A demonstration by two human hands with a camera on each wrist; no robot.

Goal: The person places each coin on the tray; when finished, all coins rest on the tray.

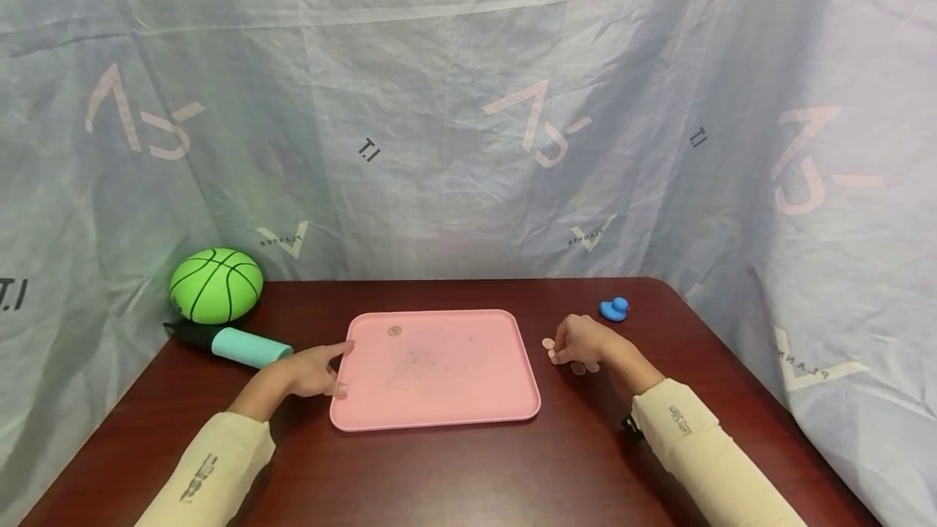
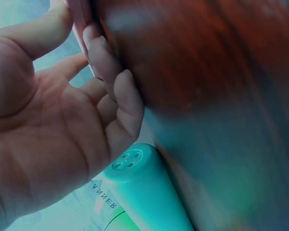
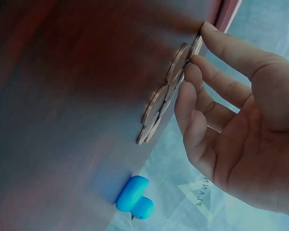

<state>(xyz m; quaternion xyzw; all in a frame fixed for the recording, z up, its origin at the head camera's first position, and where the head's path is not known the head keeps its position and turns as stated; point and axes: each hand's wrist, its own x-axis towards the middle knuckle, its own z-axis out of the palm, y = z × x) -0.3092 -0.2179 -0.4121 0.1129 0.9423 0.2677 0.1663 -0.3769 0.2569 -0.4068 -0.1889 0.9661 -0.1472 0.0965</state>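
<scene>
A pink tray (image 1: 439, 423) lies on the dark reddish table, with one copper-coloured coin (image 1: 395, 331) near its back left corner. My left hand (image 1: 311, 372) is at the tray's left side. Its thumb and forefinger are spread along the rim, the other fingers loosely bent beside the tray wall (image 2: 82, 14). To the right of the tray, my right hand (image 1: 581, 340) reaches down to several copper coins (image 3: 154, 105) lying flat and close together. Its thumb and forefinger pinch the edges of the coin (image 3: 196, 46) nearest the tray.
A small blue rubber duck (image 1: 615, 310) sits behind my right hand. On the left, a turquoise cylinder with a black end (image 1: 249, 346) lies near my left wrist, in front of a green ball with black lines (image 1: 215, 285). A printed grey cloth (image 1: 439, 185) hangs behind the table.
</scene>
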